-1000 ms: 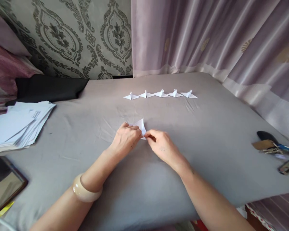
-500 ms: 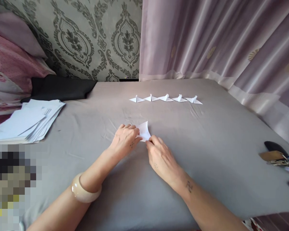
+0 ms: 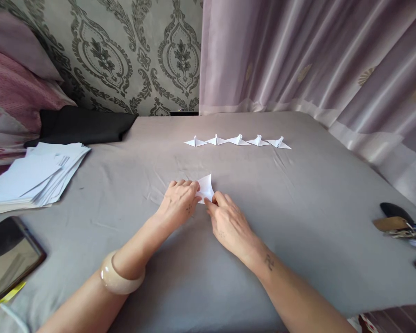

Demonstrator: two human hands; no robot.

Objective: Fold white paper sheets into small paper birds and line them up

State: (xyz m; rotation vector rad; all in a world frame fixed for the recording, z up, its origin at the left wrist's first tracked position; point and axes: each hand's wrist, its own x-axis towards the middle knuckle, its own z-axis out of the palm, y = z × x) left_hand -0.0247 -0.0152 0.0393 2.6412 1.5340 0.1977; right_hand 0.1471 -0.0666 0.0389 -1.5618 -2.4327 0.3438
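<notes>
A small white sheet of folded paper [image 3: 205,186] is held between my two hands over the grey cloth [image 3: 298,222]. My left hand [image 3: 180,198] grips its left side, fingers curled over it and thumb beneath. At its lower right corner, my right hand [image 3: 227,217] pinches the edge between thumb and fingers. The paper's upper corner points up and away from me. Beyond the hands, several white folded paper cranes [image 3: 238,140] stand in a row with wings spread, their tips meeting or nearly so.
On the left lie a stack of white paper [image 3: 31,178], a folded black cloth [image 3: 86,125] and a phone [image 3: 12,254] beside a pale cable [image 3: 12,317]. Keys [image 3: 400,226] with a dark fob sit at the right edge. A purple curtain [image 3: 280,55] hangs behind.
My right thumb has shifted left along the paper's lower edge, and the right hand sits slightly closer to the left. The left hand keeps its grip. The view has moved slightly.
</notes>
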